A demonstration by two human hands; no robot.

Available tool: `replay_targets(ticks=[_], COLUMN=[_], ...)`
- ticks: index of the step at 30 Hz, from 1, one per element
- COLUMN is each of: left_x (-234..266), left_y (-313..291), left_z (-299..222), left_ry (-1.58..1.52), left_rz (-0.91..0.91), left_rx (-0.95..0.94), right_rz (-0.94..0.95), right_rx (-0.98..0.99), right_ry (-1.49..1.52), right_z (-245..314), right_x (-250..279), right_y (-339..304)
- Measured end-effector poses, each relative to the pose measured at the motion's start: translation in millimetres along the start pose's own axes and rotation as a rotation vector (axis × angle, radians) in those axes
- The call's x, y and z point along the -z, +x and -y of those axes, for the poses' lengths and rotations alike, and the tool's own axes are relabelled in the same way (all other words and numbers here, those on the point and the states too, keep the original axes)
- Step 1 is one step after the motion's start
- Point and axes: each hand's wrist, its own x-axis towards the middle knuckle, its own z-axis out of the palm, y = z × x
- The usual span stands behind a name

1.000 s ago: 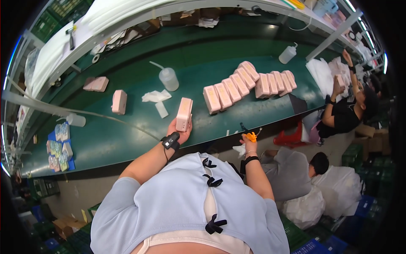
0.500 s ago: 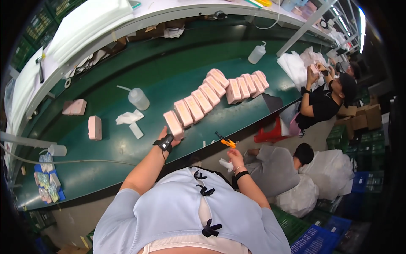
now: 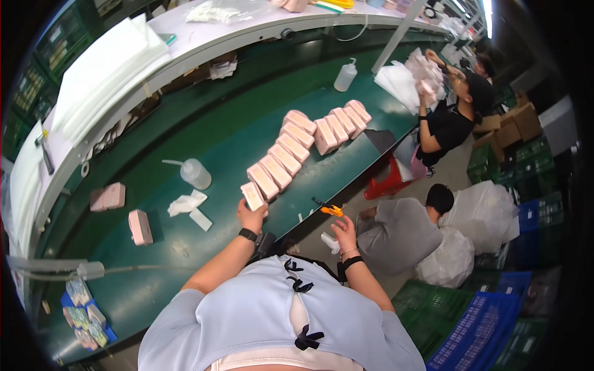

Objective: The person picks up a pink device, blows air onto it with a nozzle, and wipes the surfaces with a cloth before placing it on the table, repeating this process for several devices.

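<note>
My left hand [image 3: 252, 216] is closed around the nearest pink box [image 3: 252, 196], which stands at the near end of a slanting row of similar pink boxes [image 3: 272, 171] on the green table. A black band and a dark device sit at that wrist. By the table's front edge, my right hand [image 3: 344, 236] has its fingers apart with nothing visible between them. An orange tool with a dark tip [image 3: 332, 211] lies just beyond its fingertips. Beside that hand is a white curved piece [image 3: 330, 242]; what supports it is hidden.
A shorter pink row [image 3: 340, 128], two squeeze bottles [image 3: 195, 174] [image 3: 345, 75], white tissue [image 3: 185, 202] and loose pink boxes [image 3: 140, 227] share the table. At right, one person handles wrapping [image 3: 426, 73]; another in grey [image 3: 399, 235] sits low. Blue crates [image 3: 479, 328] stand lower right.
The view has shifted, moving the far table leftward. My left hand now wraps further over the end box, which has turned slightly. My right fingers have spread a little near the orange tool.
</note>
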Motion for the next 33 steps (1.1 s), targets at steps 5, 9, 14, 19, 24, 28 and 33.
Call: replay_targets(ticks=[5,9,14,19,24,28,33], left_x=[10.2,6.1,-16.4,-125.4,-225.2,-272.6,-303.7], left_y=[22.7,-4.2,-46.7,8.3,86.4,107.9,99.8], left_z=[9.3,-29.9,-102.9,-106.5,-102.5,-105.8,-126.5], left_ry=[-0.008,0.169,-0.131,0.123,0.089,-0.054,0.091], left_rz=[-0.116,-0.187,0.429,0.690,0.445,0.264,0.100], left_rx=[-0.293,-0.371,-0.420,-0.272,-0.059,-0.182,-0.352], right_rz=[-0.118,-0.207,-0.226,-0.004,0.051,0.080,0.359], right_rx=[0.036,0.111,0.187,0.202,0.153,0.234,0.173], right_ry=[0.070,0.141,0.143,0.071,-0.170,-0.549,-0.241], right_z=[-2.2,23.2,115.0,243.4,263.2,270.0,253.4], right_x=[1.8,37.3,103.2,80.5,50.5,21.1,8.3], right_y=[-20.1,-30.6,11.8,119.9,311.0,404.9,449.5])
